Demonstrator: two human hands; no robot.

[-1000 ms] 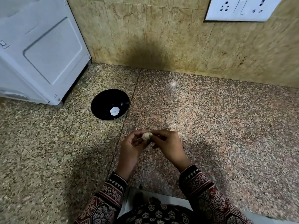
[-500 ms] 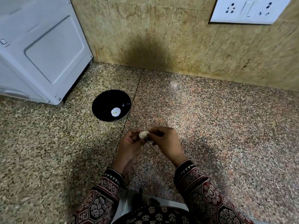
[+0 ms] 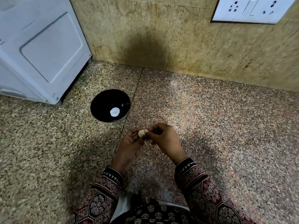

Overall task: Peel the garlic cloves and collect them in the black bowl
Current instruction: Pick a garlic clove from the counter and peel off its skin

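Far left: a white appliance point(image 3: 40, 50) stands on the speckled stone worktop point(image 3: 226, 126), against the tiled wall. Just right of its foot sits the black bowl point(image 3: 103, 102), upright, with one pale round piece point(image 3: 114, 112) lying at its bottom. Centre, nearer the viewer and apart from the bowl: the left hand point(image 3: 129, 143), fingers curled, pinches a garlic clove point(image 3: 142, 133) above the worktop. The right hand point(image 3: 163, 139) meets it from the other side, thumb and fingertips pinching the same clove; a pale sliver of skin point(image 3: 145, 142) hangs just below. Both wrists emerge from patterned sleeves point(image 3: 208, 196). Upper right: a white socket plate point(image 3: 252, 10) is set in the wall.
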